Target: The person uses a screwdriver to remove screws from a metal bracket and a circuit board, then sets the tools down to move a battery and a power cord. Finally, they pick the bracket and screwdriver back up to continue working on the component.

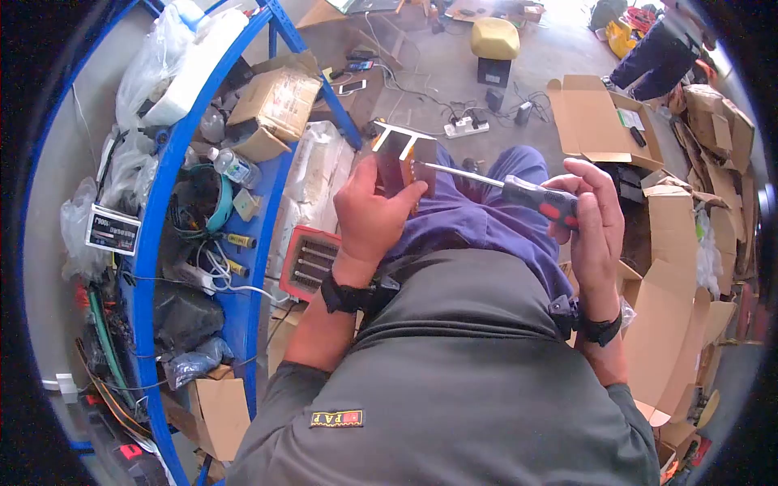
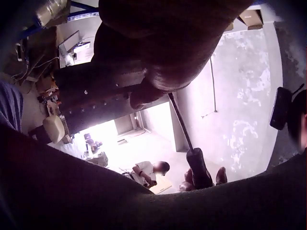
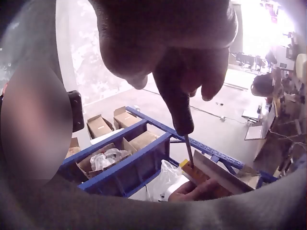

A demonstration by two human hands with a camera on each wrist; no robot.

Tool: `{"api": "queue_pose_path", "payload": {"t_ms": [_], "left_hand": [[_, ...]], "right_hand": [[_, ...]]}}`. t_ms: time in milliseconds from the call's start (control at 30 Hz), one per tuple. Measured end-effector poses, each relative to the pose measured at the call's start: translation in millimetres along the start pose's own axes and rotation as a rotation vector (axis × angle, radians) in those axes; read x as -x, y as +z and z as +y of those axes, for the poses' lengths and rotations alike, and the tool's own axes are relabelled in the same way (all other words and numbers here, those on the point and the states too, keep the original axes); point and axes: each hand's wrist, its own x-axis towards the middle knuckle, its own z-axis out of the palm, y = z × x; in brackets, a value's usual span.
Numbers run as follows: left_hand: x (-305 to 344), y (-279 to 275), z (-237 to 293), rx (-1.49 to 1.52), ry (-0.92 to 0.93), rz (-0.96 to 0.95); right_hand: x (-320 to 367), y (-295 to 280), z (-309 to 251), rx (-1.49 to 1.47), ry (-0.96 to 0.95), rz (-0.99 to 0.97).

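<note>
My left hand (image 1: 374,212) grips a dark metal block with pale edges (image 1: 395,168) over my lap, fingers on one side and thumb on the other. An orange strip (image 3: 193,173) runs along the block, seen from the right wrist. In my right hand (image 1: 598,223) is a screwdriver (image 1: 539,201) with a dark grey handle and red patches, held by the handle. Its long shaft points left, and the tip meets the block's near side by the orange strip. Small dots line the block's face (image 2: 96,100) in the left wrist view.
A blue shelf (image 1: 146,243) with a bottle (image 1: 235,168), bags and a carton stands at the left. Beside it lies a red-framed unit (image 1: 312,263). Open cardboard boxes (image 1: 668,324) crowd the right; a power strip (image 1: 466,127), yellow-topped stool (image 1: 494,39) and another person (image 1: 660,53) are ahead.
</note>
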Motion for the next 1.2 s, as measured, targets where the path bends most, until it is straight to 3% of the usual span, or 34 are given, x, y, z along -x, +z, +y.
{"api": "queue_pose_path", "payload": {"t_ms": [67,133,367,433,533,767,867,933,967,1033,1067,1133,1200], "left_hand": [[0.0,1.0,-1.5,0.011,0.004,0.004],[0.1,2.2,-4.1,0.021,0.008,0.008],[0.3,1.5,0.2,0.029,-0.001,-0.005],[1.2,0.4,0.5,0.022,-0.027,-0.013],[1.4,0.9,-4.2,0.055,-0.046,-0.019],[3.2,2.7,-4.5,0.137,-0.082,-0.04],[3.3,2.9,-6.2,0.156,-0.082,-0.038],[3.7,3.8,-9.7,0.149,-0.069,-0.039],[4.5,4.4,-12.5,0.149,-0.087,-0.043],[5.2,6.8,-17.3,0.149,-0.104,-0.048],[5.3,8.9,-19.4,0.18,-0.1,-0.038],[4.0,7.9,-19.6,0.198,-0.092,-0.016],[3.7,6.1,-16.6,0.119,-0.065,-0.031]], "right_hand": [[-0.7,-0.4,0.8,-0.012,0.058,0.016],[-4.2,-1.5,8.7,0.207,-0.304,0.029],[-1.6,-0.1,6.9,0.165,-0.342,-0.018],[3.1,-1.4,2.9,-0.097,-0.046,-0.077],[5.2,-3.5,2.8,-0.03,0.009,-0.055],[1.4,2.2,9.8,0.278,-0.3,0.012],[1.7,3.2,8.9,0.265,-0.266,0.031],[1.3,1.6,4.8,-0.01,-0.086,-0.021],[2.0,2.2,1.4,-0.01,-0.087,-0.02],[3.5,4.7,-4.5,-0.065,0.16,0.047],[3.3,4.4,-1.7,-0.066,0.158,0.047],[0.0,5.7,7.9,0.159,-0.177,0.037],[-0.4,6.5,6.2,0.186,-0.211,0.053]]}}
